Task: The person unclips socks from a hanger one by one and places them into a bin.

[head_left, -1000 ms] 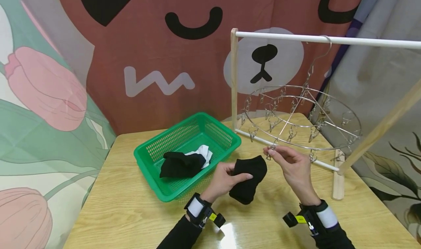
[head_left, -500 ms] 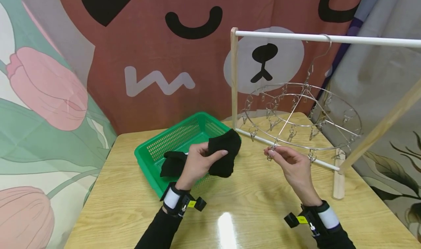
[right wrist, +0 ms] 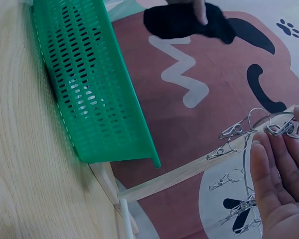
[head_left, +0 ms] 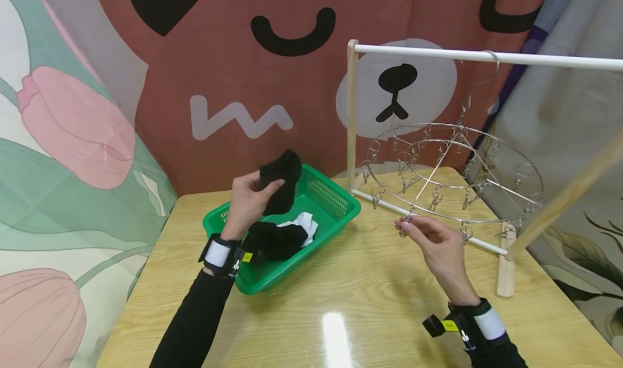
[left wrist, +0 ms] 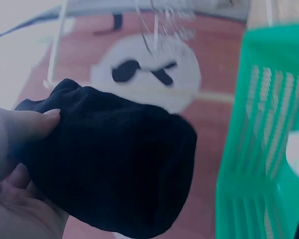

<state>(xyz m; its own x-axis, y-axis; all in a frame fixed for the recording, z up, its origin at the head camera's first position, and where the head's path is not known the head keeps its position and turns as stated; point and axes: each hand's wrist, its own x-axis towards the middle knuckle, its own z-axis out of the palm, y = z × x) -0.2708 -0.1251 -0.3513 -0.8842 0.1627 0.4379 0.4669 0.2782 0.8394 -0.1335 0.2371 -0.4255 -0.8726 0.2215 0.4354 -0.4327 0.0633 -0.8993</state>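
A black sock (head_left: 282,181) is pinched between the thumb and fingers of my left hand (head_left: 247,203), held up over the left part of the green basket (head_left: 336,222). In the left wrist view the black sock (left wrist: 119,159) looks folded and spreads away from the thumb. My right hand (head_left: 440,249) pinches a metal clip (head_left: 405,225) at the near rim of the round wire hanger (head_left: 462,220). The right wrist view shows that clip (right wrist: 281,129) between thumb and fingertips. Inside the basket lie another black cloth item (head_left: 277,240) and a white one (head_left: 304,225).
The hanger, with several clips round its rings, hangs by a hook from the white bar (head_left: 438,53) of a wooden stand (head_left: 352,119). A slanted wooden leg (head_left: 569,195) rises at the right. All stands on a wooden table (head_left: 370,314) before a patterned curtain (head_left: 219,157).
My left hand has carried the black sock left and up, from near the clip to above the basket. My right hand has stayed at the clip.
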